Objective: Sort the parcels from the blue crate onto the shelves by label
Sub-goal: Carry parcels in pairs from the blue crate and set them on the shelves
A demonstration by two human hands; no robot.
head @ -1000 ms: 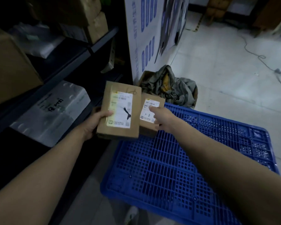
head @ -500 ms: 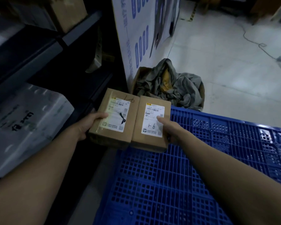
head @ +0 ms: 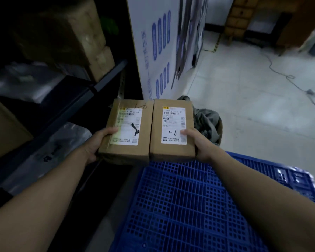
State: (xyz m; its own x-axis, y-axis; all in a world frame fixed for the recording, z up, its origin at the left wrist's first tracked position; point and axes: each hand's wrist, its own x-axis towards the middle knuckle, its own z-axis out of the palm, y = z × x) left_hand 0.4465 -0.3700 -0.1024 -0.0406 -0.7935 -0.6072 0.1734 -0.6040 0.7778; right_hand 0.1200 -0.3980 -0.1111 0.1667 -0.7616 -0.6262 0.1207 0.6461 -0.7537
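Observation:
Two small brown cardboard parcels are held side by side, labels up, above the far left corner of the blue crate (head: 189,206). My left hand (head: 96,142) grips the left parcel (head: 145,128), whose white label carries a black scribble, with "1-6" handwritten on the cardboard above it. My right hand (head: 198,142) grips the right parcel (head: 158,117), its label marked "1-6" by hand. The two boxes touch along their inner edges. The crate's visible blue grid holds no parcels. The dark shelves (head: 91,88) stand at my left.
On the shelves lie brown boxes (head: 91,37) and grey plastic mailer bags (head: 49,151). A white printed board (head: 153,42) stands upright behind the parcels. A carton of grey cloth (head: 207,124) sits on the pale tiled floor, where a cable (head: 289,77) runs at the right.
Both parcels rose and came level side by side, labels facing me. The view tilted up from the crate, showing more shelf and floor.

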